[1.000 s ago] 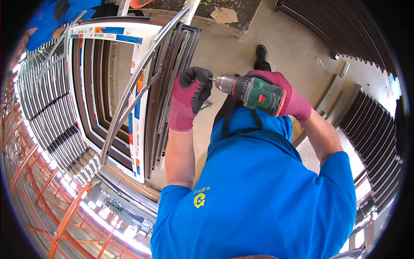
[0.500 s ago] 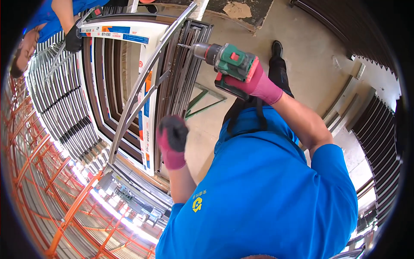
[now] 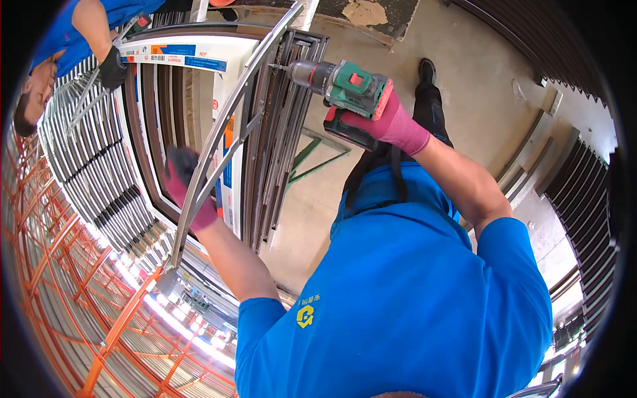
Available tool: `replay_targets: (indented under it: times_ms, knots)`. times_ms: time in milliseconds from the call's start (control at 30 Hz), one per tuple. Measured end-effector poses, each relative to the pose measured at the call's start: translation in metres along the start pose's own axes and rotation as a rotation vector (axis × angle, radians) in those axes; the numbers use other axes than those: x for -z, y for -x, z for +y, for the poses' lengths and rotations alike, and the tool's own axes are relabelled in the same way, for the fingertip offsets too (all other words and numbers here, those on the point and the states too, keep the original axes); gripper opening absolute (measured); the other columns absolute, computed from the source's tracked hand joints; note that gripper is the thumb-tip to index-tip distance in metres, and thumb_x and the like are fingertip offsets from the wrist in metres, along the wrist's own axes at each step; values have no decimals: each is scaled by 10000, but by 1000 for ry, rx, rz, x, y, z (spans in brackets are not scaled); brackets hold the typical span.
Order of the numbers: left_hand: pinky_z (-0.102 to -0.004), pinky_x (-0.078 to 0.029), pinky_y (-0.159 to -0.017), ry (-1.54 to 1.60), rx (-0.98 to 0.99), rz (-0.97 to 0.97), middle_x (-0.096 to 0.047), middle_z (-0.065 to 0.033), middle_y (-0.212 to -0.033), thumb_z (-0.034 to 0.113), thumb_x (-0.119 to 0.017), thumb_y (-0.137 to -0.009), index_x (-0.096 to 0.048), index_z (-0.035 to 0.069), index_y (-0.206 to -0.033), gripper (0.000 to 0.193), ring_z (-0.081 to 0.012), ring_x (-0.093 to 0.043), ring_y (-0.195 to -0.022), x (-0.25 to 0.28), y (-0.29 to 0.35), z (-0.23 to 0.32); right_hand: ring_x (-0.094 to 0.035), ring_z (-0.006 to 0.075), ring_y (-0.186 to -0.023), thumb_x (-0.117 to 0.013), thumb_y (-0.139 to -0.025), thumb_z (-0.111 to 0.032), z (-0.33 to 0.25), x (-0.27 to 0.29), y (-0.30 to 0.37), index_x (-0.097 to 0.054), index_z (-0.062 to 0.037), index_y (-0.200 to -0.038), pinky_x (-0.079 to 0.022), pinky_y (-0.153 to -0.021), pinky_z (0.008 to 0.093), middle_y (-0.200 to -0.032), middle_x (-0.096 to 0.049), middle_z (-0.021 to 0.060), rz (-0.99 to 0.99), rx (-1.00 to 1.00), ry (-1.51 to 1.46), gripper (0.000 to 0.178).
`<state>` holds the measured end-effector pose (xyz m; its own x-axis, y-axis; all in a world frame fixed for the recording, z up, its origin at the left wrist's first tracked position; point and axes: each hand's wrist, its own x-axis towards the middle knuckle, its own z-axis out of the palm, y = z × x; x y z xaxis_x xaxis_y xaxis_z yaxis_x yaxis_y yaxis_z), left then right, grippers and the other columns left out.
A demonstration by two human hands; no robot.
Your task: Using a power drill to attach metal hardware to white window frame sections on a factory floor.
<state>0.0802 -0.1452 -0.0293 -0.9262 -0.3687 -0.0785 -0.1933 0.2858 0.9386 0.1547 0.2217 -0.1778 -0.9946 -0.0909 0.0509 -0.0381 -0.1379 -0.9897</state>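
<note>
gripping a green cordless drill (image 3: 348, 86), the right hand (image 3: 391, 123) in a pink glove is wrapped tight round the handle, battery pack just below the palm. drill bit points left, tip touching the grey metal bar (image 3: 229, 123) that runs diagonally across the stack. left hand (image 3: 186, 186), also pink-gloved, sits lower left of the drill, partly behind that bar; seems pressed on the frame, can't tell if fingers are closed round anything. step looks like driving or drilling at the bar's upper end; next move likely needs the bit kept square and the bar held steady. further out: brown window frames (image 3: 279, 132) stacked upright, white film-wrapped profile (image 3: 172, 56) above left, orange rack (image 3: 119, 325) holding grey bars below left. a co-worker's black-gloved hand (image 3: 113, 66) at far upper left.
</note>
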Motion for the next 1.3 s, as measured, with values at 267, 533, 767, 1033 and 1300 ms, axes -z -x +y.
replay_targets:
  times_ms: [267, 533, 767, 1033, 1300]
  knots:
    - [-290, -510, -742, -458, 87, -241, -688, -100, -909, 467, -666, -943, -689, 27, -1124, 476, -157, -647, -808, -119, -26, 44, -669, 297, -874, -747, -773, -150, 5, 5, -7, -654, -71, -1136, -546, -804, 356, -989, -686, 128, -30, 20, 4, 384]
    - [-289, -511, -776, -551, 175, -338, -693, -104, -944, 493, -675, -930, -681, 21, -1153, 522, -154, -646, -825, -150, -29, 47, -643, 360, -822, -793, -744, -101, 5, 5, -12, -660, -57, -1067, -547, -779, 390, -979, -666, 142, -18, 113, 131, 351]
    - [-285, -517, -849, -530, 149, -383, -702, -124, -1025, 484, -670, -933, -669, 34, -1197, 522, -162, -657, -878, -139, -40, 35, -629, 372, -829, -770, -730, -77, 1, 9, -19, -629, -39, -1130, -540, -792, 391, -967, -658, 166, -22, 152, 78, 425]
    - [-293, -505, -865, -569, 133, -413, -695, -132, -1046, 443, -637, -951, -626, 25, -1251, 514, -186, -665, -900, -137, -39, 32, -649, 387, -889, -769, -727, -82, -1, 26, -28, -614, -47, -1181, -544, -819, 377, -973, -678, 170, -158, 159, 145, 480]
    - [-285, -481, -728, -532, 5, -423, -645, -96, -880, 489, -595, -970, -669, 62, -1093, 451, -151, -586, -726, -123, -64, 7, -654, 345, -906, -776, -744, -82, -11, 20, -17, -599, -34, -1204, -538, -835, 379, -1017, -675, 155, -123, 154, 154, 495]
